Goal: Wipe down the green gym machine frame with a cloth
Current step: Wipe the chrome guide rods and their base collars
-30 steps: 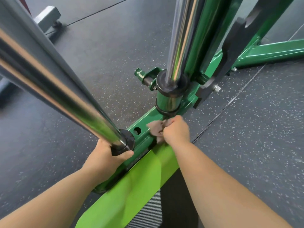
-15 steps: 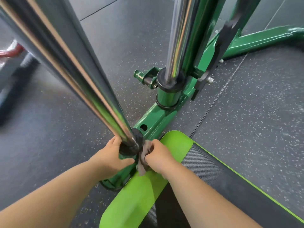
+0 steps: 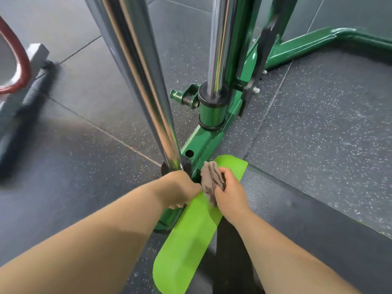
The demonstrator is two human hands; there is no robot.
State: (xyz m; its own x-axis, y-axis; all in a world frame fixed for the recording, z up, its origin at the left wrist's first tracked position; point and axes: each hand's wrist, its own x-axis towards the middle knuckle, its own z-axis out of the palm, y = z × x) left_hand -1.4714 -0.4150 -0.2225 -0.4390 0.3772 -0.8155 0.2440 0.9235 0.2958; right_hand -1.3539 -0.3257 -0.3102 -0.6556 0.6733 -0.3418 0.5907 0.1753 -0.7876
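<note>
Glossy green frame (image 3: pixel 209 143); right hand (image 3: pixel 230 193) grips brown cloth (image 3: pixel 210 179), left hand (image 3: pixel 180 187) unclear.

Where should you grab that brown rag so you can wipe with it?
Best guess: grab the bunched middle of the brown rag from above and its right side, as the right hand does now. It is soft and crumpled, so curled fingers gather it easily, leaving the loose folds free against the green frame. The left hand crowds the other side.
</note>
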